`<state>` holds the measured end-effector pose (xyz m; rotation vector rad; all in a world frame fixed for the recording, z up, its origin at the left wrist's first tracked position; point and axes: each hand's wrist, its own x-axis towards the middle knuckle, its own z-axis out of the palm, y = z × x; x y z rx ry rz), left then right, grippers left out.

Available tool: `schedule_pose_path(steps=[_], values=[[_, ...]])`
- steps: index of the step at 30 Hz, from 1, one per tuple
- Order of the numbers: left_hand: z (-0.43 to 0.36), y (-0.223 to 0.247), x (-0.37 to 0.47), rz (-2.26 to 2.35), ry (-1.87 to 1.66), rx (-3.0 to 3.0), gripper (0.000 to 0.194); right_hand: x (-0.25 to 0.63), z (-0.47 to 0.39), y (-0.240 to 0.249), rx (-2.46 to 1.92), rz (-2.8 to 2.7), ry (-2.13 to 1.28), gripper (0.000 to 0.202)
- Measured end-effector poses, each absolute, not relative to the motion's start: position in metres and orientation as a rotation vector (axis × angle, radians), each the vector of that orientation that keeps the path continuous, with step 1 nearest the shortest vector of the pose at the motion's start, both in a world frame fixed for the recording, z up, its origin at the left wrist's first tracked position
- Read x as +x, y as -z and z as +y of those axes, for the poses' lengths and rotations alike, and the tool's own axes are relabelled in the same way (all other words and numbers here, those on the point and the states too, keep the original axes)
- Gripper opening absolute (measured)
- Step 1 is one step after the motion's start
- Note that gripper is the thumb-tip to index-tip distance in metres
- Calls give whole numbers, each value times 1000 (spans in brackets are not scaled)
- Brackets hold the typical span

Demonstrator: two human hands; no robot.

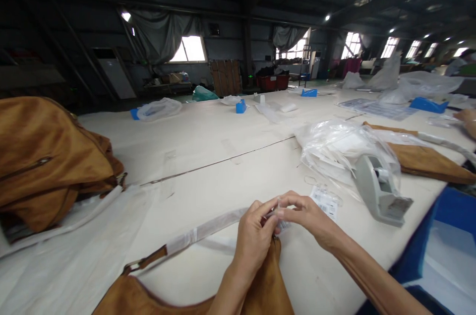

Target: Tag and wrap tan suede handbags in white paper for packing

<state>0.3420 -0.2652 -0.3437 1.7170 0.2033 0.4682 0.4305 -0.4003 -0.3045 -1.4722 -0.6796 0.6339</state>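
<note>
A brown bag (pixel 269 280) lies at the table's near edge, its strap (pixel 208 228) wrapped in clear plastic and curving up to my hands. My left hand (pixel 256 233) is closed around the strap's right end, above the bag's corner. Against it, my right hand (pixel 303 213) pinches at the same spot, thumb and fingers pressed together; what lies between its fingertips is too small to make out. Just behind my right hand is a white printed label (pixel 325 202) in clear plastic.
A grey tape dispenser (pixel 379 191) stands at the right beside a heap of clear plastic bags (pixel 330 146). Brown bags (pixel 52 156) are piled at the left. Another brown bag (pixel 427 158) lies at the right, near a person's hand (pixel 466 120). Blue dispensers (pixel 241 106) stand farther back.
</note>
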Motion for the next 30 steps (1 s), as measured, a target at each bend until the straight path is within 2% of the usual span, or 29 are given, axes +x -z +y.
schedule_pose_path(steps=[3, 9, 13, 16, 19, 24, 26, 30], values=[[-268, 339, 340, 195, -496, 1760, 33, 420, -389, 309, -1308, -545, -610, 27], [-273, 340, 341, 264, -577, 1761, 22, 405, -381, 336, -1084, -186, -373, 18], [-270, 334, 340, 472, -619, 1538, 23, 401, -390, 346, -1039, 16, -317, 22], [-264, 322, 337, 562, -662, 1444, 31, 400, -397, 358, -1275, -83, -384, 26], [-264, 313, 332, 565, -723, 1477, 34, 400, -405, 372, -1624, -289, -414, 19], [-279, 320, 325, 480, -866, 1735, 23, 386, -418, 375, -1939, -602, -69, 68], [-287, 325, 322, 335, -1016, 1945, 19, 379, -419, 370, -1977, -739, 25, 74], [-302, 327, 315, -9, -1182, 2214, 30, 372, -418, 365, -1997, -856, 226, 69]])
